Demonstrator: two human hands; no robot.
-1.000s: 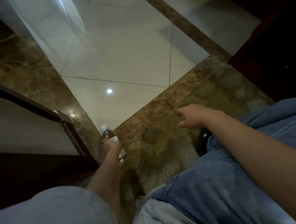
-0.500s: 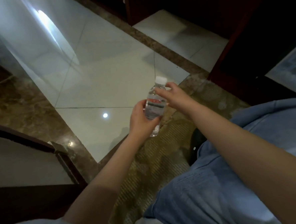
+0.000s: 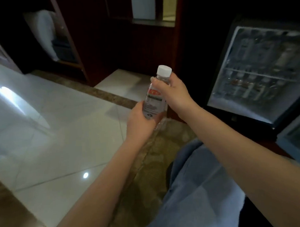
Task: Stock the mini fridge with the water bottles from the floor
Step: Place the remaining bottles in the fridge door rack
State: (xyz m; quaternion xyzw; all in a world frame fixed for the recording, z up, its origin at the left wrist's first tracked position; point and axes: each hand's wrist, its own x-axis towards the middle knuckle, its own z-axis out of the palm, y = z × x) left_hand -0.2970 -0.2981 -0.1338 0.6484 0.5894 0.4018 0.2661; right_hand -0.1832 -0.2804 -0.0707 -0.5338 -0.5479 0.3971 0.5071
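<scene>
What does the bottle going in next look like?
Look at the open mini fridge on the right. Just left of it, the left hand holds the bottom of a water bottle and the right hand grips its neck. Unlike the bottles on the fridge shelves, it is outside, with its white cap showing.

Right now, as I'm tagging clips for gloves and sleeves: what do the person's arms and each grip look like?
Each grip is a bare hand: the left grip and the right grip wear no gloves, and no ring, watch or band shows. The left forearm and right forearm are uncovered up to the frame edge, no sleeve in view.
</scene>
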